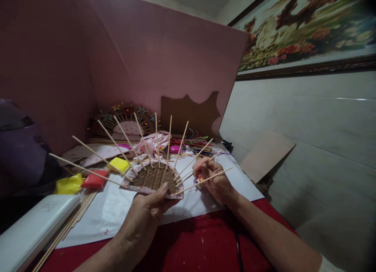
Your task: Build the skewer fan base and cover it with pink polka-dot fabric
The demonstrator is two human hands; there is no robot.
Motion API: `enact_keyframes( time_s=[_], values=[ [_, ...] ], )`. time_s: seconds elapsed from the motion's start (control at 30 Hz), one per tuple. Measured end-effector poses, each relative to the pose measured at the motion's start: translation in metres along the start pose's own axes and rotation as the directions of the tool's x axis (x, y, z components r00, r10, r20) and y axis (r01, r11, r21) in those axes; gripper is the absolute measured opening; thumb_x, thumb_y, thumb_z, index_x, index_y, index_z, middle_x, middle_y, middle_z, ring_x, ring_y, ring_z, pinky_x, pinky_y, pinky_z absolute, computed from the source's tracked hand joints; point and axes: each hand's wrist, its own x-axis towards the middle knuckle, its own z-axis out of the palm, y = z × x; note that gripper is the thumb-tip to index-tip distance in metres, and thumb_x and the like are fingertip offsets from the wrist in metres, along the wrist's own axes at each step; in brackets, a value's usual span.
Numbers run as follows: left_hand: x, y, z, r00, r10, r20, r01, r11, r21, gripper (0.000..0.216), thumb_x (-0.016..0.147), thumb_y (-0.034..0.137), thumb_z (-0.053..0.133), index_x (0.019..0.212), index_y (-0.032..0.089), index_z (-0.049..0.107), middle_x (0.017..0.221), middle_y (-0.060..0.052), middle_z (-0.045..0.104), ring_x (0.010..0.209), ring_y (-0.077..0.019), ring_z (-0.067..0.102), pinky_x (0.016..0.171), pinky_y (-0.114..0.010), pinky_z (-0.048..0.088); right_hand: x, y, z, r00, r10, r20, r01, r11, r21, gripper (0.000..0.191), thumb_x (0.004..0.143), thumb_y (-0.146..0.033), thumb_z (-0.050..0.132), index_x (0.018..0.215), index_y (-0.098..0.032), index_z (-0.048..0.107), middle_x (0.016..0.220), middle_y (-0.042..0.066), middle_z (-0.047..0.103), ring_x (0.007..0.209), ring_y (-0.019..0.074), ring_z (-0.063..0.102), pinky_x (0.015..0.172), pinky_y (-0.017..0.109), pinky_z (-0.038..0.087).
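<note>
My left hand (149, 211) grips the bottom edge of a brown cardboard half-circle (154, 177), thumb on its face. A pale cloth trim runs round the half-circle's edge. Several thin wooden sticks (114, 144) fan outward from its curved side. At the fan's right end, the closed fingers of my right hand (213, 180) pinch one of these sticks (216, 155). The lowest stick (216, 174) crosses in front of that hand. Below the right fingers shows a small multicoloured thing (199, 179), partly covered, its kind unclear.
A white sheet (114, 209) covers part of the red cloth (202, 240). At left lie yellow (120, 165) and red packets (95, 179), a white case (41, 225) and loose sticks (70, 221). Behind stand a decorated fan-shaped piece (127, 125), pink cloth (151, 144) and cut brown cardboard (188, 115).
</note>
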Motion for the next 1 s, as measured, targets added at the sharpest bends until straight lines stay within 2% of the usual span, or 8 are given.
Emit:
enact_keyframes(
  time_s=[0.13, 0.33, 0.47, 0.6, 0.83, 0.93, 1.0],
  values=[
    [0.0004, 0.0003, 0.0002, 1.0, 0.012, 0.009, -0.012, 1.0, -0.004, 0.011, 0.068, 0.017, 0.065, 0.073, 0.007, 0.069, 0.077, -0.01, 0.068, 0.071, -0.0179, 0.062, 0.073, -0.034, 0.054, -0.0005, 0.0004, -0.0004, 1.0, 0.008, -0.002, -0.008, 1.0, 0.006, 0.023, 0.081, -0.04, 0.055, 0.072, -0.02, 0.06, 0.068, 0.002, 0.053, 0.062, 0.0149, 0.045, 0.057, 0.028, 0.035],
    [0.0007, 0.0019, 0.0018, 1.0, -0.001, -0.017, 0.001, 1.0, -0.023, 0.007, 0.067, 0.013, 0.065, 0.069, 0.007, 0.068, 0.073, -0.009, 0.067, 0.069, -0.0177, 0.062, 0.07, -0.034, 0.054, -0.0002, 0.0016, -0.0006, 1.0, -0.01, 0.026, 0.009, 0.998, 0.057, 0.02, 0.083, -0.036, 0.054, 0.074, -0.02, 0.061, 0.07, 0.001, 0.052, 0.062, 0.014, 0.045, 0.059, 0.028, 0.034],
    [0.0002, 0.0026, 0.0024, 1.0, -0.009, -0.021, 0.008, 0.999, -0.053, 0.011, 0.069, 0.011, 0.063, 0.078, 0.01, 0.068, 0.074, -0.008, 0.068, 0.07, -0.0174, 0.063, 0.071, -0.034, 0.054, 0.0001, 0.0001, 0.001, 0.999, -0.01, 0.037, 0.007, 0.995, 0.099, 0.018, 0.082, -0.036, 0.056, 0.074, -0.021, 0.062, 0.07, 0.0, 0.053, 0.062, 0.0136, 0.046, 0.059, 0.027, 0.034],
    [0.0005, 0.0032, 0.0011, 1.0, -0.013, 0.019, 0.013, 0.999, -0.049, 0.007, 0.069, 0.011, 0.062, 0.064, 0.008, 0.066, 0.067, -0.008, 0.066, 0.069, -0.0178, 0.063, 0.073, -0.033, 0.054, -0.0001, -0.0012, 0.0027, 1.0, -0.012, 0.026, 0.009, 0.992, 0.129, 0.018, 0.081, -0.036, 0.058, 0.072, -0.021, 0.062, 0.068, 0.0, 0.053, 0.061, 0.013, 0.046, 0.058, 0.027, 0.036],
    [0.0009, 0.005, 0.0033, 0.999, -0.044, -0.03, 0.042, 0.997, -0.064, 0.012, 0.071, 0.002, 0.055, 0.067, 0.006, 0.066, 0.075, -0.009, 0.066, 0.076, -0.0203, 0.064, 0.076, -0.037, 0.053, -0.0015, 0.0007, 0.0026, 1.0, -0.015, -0.001, 0.015, 0.996, 0.084, 0.021, 0.081, -0.04, 0.057, 0.074, -0.02, 0.061, 0.066, 0.0, 0.055, 0.058, 0.0122, 0.048, 0.053, 0.025, 0.038],
    [0.0001, 0.0051, 0.0043, 0.999, -0.032, -0.019, 0.031, 0.998, -0.058, 0.012, 0.071, 0.002, 0.056, 0.064, 0.005, 0.065, 0.073, -0.01, 0.066, 0.073, -0.0189, 0.064, 0.075, -0.035, 0.054, -0.0023, 0.0001, 0.0014, 1.0, 0.01, 0.001, -0.01, 0.998, 0.063, 0.022, 0.08, -0.041, 0.057, 0.074, -0.021, 0.06, 0.066, 0.0, 0.055, 0.056, 0.0124, 0.048, 0.05, 0.025, 0.038],
    [-0.0003, 0.0045, 0.0037, 1.0, -0.003, -0.006, 0.003, 0.999, -0.046, 0.009, 0.071, 0.005, 0.058, 0.07, 0.006, 0.067, 0.078, -0.01, 0.067, 0.072, -0.0175, 0.064, 0.072, -0.033, 0.055, -0.0027, -0.0007, 0.0006, 1.0, 0.016, -0.001, -0.016, 0.999, 0.038, 0.02, 0.08, -0.04, 0.057, 0.075, -0.021, 0.061, 0.066, 0.0, 0.055, 0.055, 0.0123, 0.048, 0.047, 0.025, 0.037]
  ],
)
